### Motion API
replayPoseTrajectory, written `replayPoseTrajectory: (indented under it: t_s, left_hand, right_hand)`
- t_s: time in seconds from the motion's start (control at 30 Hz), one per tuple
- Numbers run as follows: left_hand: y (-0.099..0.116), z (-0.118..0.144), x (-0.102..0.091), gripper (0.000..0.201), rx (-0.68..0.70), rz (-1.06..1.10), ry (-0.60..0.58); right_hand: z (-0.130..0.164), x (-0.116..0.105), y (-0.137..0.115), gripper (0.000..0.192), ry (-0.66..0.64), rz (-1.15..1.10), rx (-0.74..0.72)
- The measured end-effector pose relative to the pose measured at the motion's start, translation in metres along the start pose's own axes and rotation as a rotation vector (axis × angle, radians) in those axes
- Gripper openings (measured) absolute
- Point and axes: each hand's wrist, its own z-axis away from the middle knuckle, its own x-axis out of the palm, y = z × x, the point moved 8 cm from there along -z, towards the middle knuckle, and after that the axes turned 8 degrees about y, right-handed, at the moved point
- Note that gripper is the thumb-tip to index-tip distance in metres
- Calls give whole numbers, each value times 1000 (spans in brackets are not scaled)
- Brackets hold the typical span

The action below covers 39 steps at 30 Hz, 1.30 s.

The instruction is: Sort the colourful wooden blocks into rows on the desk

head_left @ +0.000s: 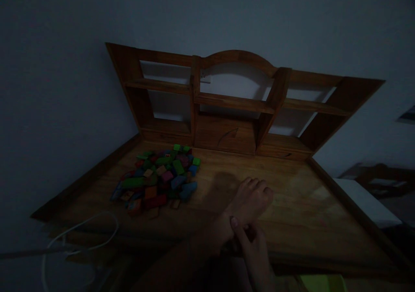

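Wooden desk (301, 205): warm brown top under dim light, raised edging along both sides, a shelved hutch (233, 102) standing at the back against the pale wall.
Left hand (249, 199): out over the middle of the desk, palm down, fingers curled loosely together and drooping towards the wood; nothing in its hold. It casts a soft shadow on the top just to its left.
Right hand (254, 251): coming up from the near edge, thumb and fingers closed around the left wrist, so its grip is on the other arm and on no object.
Blocks (158, 177): a loose heap of small coloured pieces, green, red, blue, orange and purple, lying on the desk's left part, near the hutch's foot. Well apart from both hands, untouched.
White cable (81, 236): looping over the near left corner of the desk, running off towards the bottom edge.
Green thing (320, 282): a yellow-green shape at the bottom, just below the desk's near edge; too little shows to say what it is.
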Motion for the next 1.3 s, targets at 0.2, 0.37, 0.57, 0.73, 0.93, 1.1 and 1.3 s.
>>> replayPoseTrajectory:
  t_s: [0.2,0.37,0.57,0.73,0.93,1.1,1.3]
  left_hand:
    - [-2,-1,-2,19,1,35,4]
    - [-3,-2,-1,20,-1,40,-14]
    - [0,-1,2,16,34,14,-28]
    - [7,2,12,12,75,2,-34]
    - [1,4,-4,15,30,9,-11]
    - [-50,56,-58,21,-267,-1,73]
    - [-113,177,-149,25,-716,-27,332]
  right_hand:
    - [-1,-4,10,42,-91,-7,-5]
    - [0,-6,7,42,-107,-21,-21]
    - [3,-11,13,45,-13,-86,33]
    - [-1,-6,23,48,-73,-49,110]
    - [2,-14,9,44,-92,32,30]
    - [-22,-54,0,42,-161,243,-132]
    - [-82,-148,17,45,210,476,-195]
